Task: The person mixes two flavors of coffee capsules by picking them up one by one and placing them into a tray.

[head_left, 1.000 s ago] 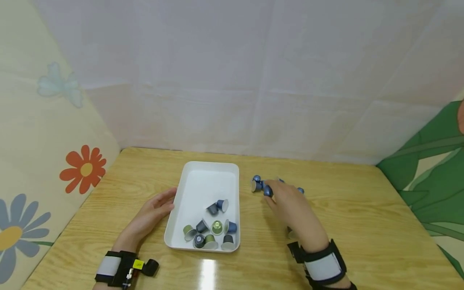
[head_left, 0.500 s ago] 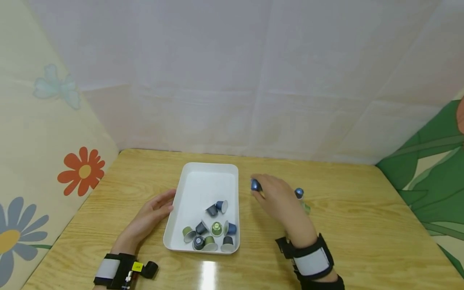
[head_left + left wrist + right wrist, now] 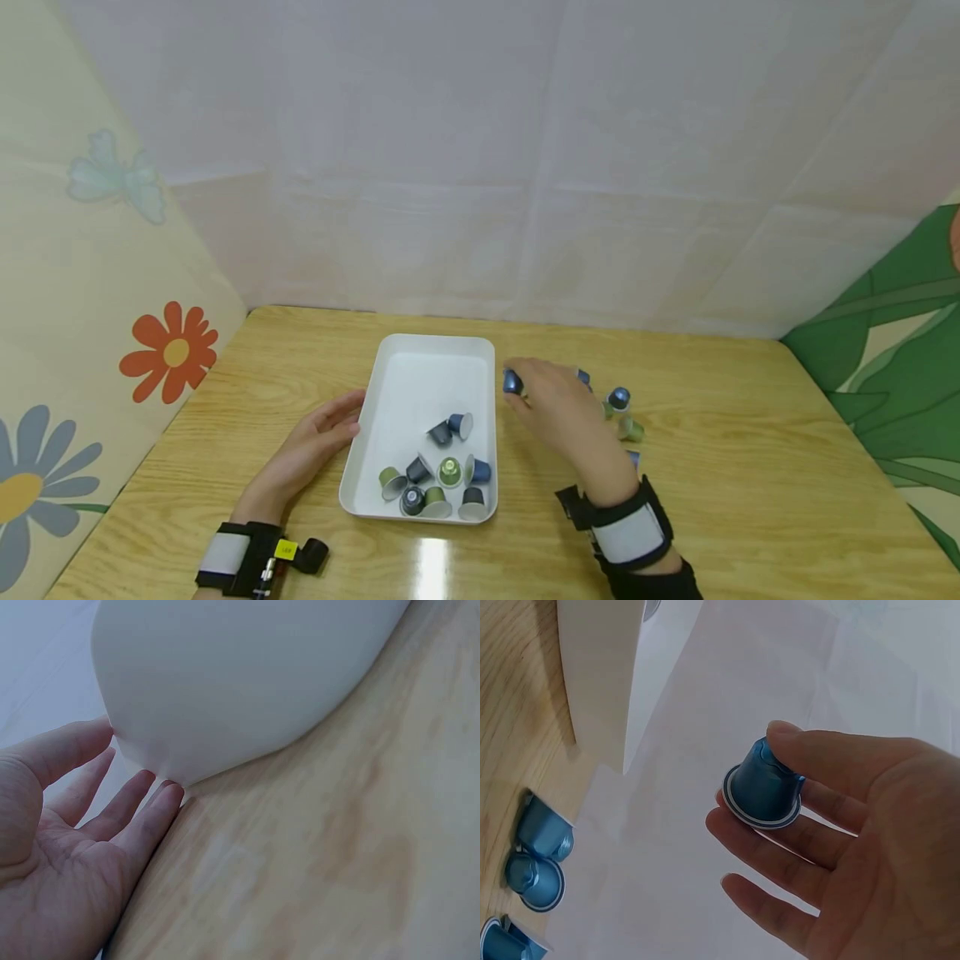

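My right hand [image 3: 562,412] pinches a blue coffee capsule [image 3: 763,787] between thumb and fingers, just right of the white tray [image 3: 420,375]. In the right wrist view the capsule's foil rim faces down, and the other fingers spread below it. At the tray's left side rests my left hand [image 3: 318,442]; in the left wrist view its fingertips [image 3: 171,796] touch the outer wall, fingers fairly straight. Several capsules lie in the near half of the tray, among them a green one [image 3: 449,472], a dark one [image 3: 412,500] and a blue one [image 3: 461,425].
Loose capsules lie on the wooden table [image 3: 750,450] right of the tray, including a blue one [image 3: 618,398] and a green one [image 3: 632,430]. My right hand and forearm partly hide others. A pale cloth [image 3: 450,208] hangs behind the table.
My right hand has picked up a blue capsule from the group on the table and moved left with it towards the tray. The left hand and tray stay put.
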### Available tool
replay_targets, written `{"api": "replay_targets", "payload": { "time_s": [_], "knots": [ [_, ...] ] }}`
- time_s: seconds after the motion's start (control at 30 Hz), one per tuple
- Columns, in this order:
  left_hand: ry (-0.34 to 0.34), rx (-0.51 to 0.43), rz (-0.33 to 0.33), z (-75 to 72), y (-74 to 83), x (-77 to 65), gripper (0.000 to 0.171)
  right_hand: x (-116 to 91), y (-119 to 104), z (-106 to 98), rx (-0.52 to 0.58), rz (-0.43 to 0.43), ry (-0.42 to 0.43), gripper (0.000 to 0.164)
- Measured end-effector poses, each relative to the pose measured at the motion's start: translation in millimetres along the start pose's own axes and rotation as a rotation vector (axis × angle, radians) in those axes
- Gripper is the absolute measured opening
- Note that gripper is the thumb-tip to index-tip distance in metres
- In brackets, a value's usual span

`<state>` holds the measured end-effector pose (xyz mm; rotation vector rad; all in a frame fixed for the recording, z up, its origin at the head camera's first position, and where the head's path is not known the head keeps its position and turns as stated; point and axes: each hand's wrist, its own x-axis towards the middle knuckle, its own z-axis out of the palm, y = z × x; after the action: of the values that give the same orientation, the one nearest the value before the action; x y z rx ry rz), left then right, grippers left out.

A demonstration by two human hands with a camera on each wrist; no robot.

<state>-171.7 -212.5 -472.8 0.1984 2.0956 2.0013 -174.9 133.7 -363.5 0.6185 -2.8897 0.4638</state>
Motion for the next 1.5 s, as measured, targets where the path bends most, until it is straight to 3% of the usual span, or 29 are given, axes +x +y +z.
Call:
{"api": "replay_targets", "payload": {
  "time_s": [1.1,1.5],
  "knots": [
    [0.01,-0.004,-0.011,0.6,0.3,0.8,0.065,24.0,-25.8,28.8,0.039,-0.061,-0.073,0.039],
    [0.007,-0.014,-0.014,-0.1,-1.0,1.0,0.064,24.3,-39.4,49.9,-0.029,-0.177,-0.113,0.038]
  ]
}}
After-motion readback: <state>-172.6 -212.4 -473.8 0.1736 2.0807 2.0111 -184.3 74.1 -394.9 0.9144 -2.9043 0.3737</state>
